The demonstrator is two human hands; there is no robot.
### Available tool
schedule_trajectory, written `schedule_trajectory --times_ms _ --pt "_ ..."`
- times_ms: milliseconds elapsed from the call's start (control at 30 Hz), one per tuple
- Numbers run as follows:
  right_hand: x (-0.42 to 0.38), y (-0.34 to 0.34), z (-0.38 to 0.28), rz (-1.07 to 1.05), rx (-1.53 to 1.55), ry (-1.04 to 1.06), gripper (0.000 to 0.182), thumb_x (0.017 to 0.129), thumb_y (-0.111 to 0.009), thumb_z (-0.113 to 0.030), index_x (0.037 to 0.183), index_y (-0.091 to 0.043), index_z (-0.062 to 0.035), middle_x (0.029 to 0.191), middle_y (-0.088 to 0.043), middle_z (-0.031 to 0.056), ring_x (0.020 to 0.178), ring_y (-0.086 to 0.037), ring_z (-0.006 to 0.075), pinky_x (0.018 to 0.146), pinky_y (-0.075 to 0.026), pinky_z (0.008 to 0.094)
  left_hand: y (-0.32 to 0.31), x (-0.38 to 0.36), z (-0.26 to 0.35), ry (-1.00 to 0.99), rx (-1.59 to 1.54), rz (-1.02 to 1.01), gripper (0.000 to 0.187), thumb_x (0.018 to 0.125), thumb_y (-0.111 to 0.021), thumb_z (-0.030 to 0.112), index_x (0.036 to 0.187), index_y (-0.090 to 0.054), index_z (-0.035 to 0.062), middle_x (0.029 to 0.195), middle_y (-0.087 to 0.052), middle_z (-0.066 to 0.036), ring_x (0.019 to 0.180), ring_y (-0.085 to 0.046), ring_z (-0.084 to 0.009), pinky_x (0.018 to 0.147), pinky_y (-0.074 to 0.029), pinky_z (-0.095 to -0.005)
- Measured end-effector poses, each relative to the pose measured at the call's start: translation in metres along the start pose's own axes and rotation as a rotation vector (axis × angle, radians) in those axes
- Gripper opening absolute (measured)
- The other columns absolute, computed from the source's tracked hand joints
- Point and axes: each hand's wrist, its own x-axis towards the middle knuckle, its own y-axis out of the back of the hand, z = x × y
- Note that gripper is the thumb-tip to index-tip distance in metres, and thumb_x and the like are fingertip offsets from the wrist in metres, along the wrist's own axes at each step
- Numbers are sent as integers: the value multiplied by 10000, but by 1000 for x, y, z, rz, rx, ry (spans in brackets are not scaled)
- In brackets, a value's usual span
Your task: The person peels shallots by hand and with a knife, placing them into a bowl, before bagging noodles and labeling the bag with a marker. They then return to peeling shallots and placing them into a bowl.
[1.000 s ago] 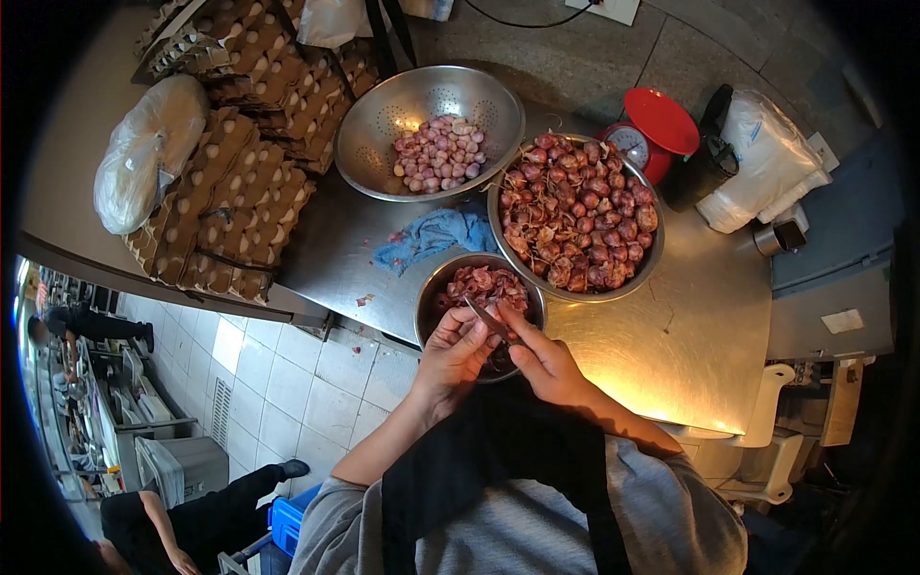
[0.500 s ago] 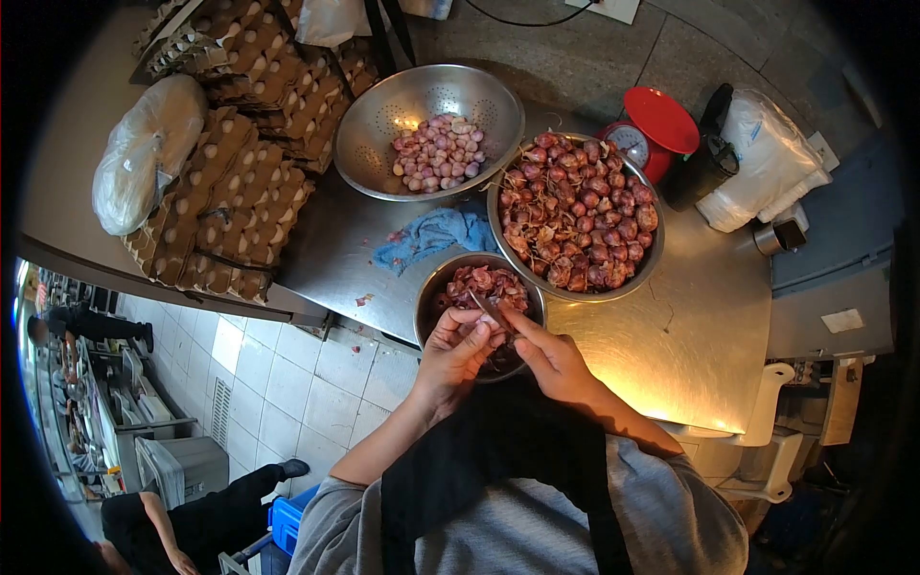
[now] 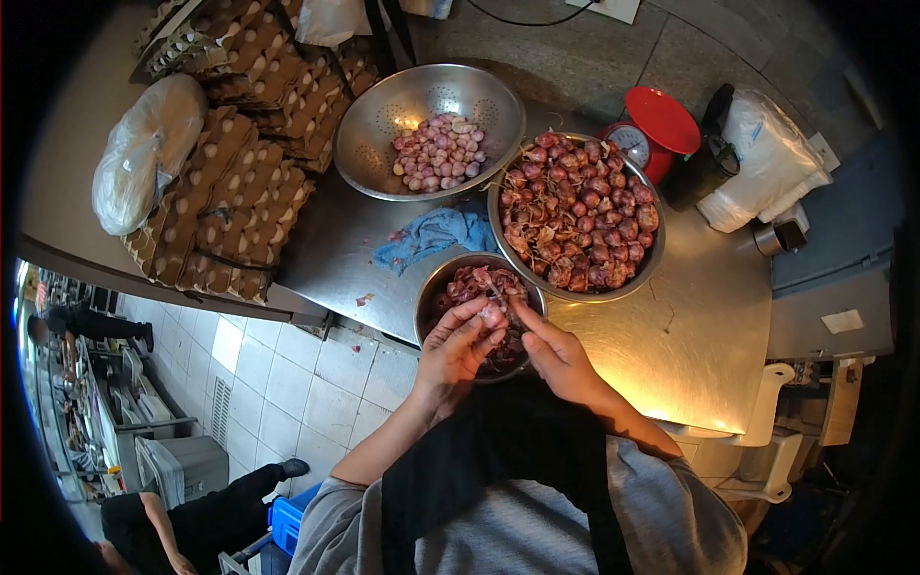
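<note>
My left hand (image 3: 452, 353) holds a pale pink shallot (image 3: 493, 316) between its fingertips, above a small steel bowl (image 3: 423, 321) of reddish peels (image 3: 476, 281). Closed round a small knife (image 3: 498, 291), my right hand (image 3: 556, 356) is just right of the shallot. Behind the bowl, a blue cloth (image 3: 436, 236) lies on the steel table. A large steel bowl (image 3: 655, 261) full of unpeeled red shallots (image 3: 585, 216) stands to the right. Peeled shallots (image 3: 439, 153) lie in a steel colander (image 3: 360, 129) at the back.
Egg trays (image 3: 225, 206) are stacked at left beside a plastic bag (image 3: 149, 153). A red scale (image 3: 661, 122) and a white bag (image 3: 762, 158) stand at back right. Another person's legs (image 3: 230, 508) show at lower left; a further person (image 3: 91, 323) is beyond.
The knife has turned and its blade points more toward the peels. The shallot shows more fully in my left fingers, and my right hand has shifted slightly.
</note>
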Motion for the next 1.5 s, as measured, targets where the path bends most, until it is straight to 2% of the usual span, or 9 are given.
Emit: schedule_trajectory --times_ms 100,400,500,767,1000,1100,1200,1367,1500 --pt "2 -2 4 -27 -152 201 476 911 -434 -151 1354 -276 -81 1348 -372 128 1076 -531 231 860 -423 289 0 -1 -2 -22 37 35 186 854 -525 25 1037 -528 54 1012 -574 -67 949 -566 -167 850 -470 -311" --pt "-1 -5 -5 -15 -439 93 469 889 -471 -164 1334 -330 -118 1132 -532 208 935 -589 329 746 -475 297 11 2 -11 -150 103 -23 136 842 -545 26 966 -534 82 958 -587 -27 877 -580 -132 789 -488 -267" --pt "1 -7 -1 43 -217 188 423 903 -451 -164 1311 -368 -87 1148 -535 196 986 -583 282 800 -453 286 8 1 -10 -124 90 -4 138 844 -547 38 976 -538 75 973 -592 -43 882 -585 -147 797 -487 -271" --pt "2 -1 -5 95 132 -116 396 928 -405 -175 1295 -374 -30 1267 -455 142 1197 -399 184 987 -286 276 2 -3 -4 -77 93 -23 186 854 -534 46 1040 -540 53 1001 -595 -73 922 -585 -167 833 -482 -288" --pt "-1 -3 -14 -29 -93 117 455 910 -435 -165 1341 -310 -86 1295 -432 152 1162 -460 240 934 -357 283 8 0 -9 -142 106 -36 196 815 -580 6 1007 -564 41 997 -595 -57 922 -572 -141 840 -463 -279" --pt "-2 -6 -13 -34 -190 149 451 900 -446 -118 1325 -320 -35 1260 -466 160 1161 -460 233 940 -353 279 8 2 -11 -201 182 -20 207 792 -598 -22 989 -572 39 968 -602 -44 886 -575 -122 824 -462 -256" --pt "-2 -4 -11 -21 -361 153 448 899 -459 -157 1325 -339 -91 1265 -465 129 1026 -563 272 833 -430 279 13 2 -12 -235 201 -28 218 774 -610 -42 973 -571 37 942 -607 -38 865 -577 -112 806 -461 -239" --pt "-2 -5 -15 -29 4 16 419 908 -443 -171 1310 -364 -85 1212 -507 143 1035 -558 268 847 -423 282 8 1 -11 -230 238 20 231 758 -628 -45 966 -560 30 935 -609 -43 863 -576 -111 797 -463 -237" --pt "-1 -8 -17 -16 -65 45 392 916 -429 -158 1293 -384 -61 1198 -513 147 1070 -535 238 879 -399 273 8 2 -10 -285 288 -29 259 755 -634 -43 989 -549 29 946 -606 -45 864 -574 -107 796 -464 -239"
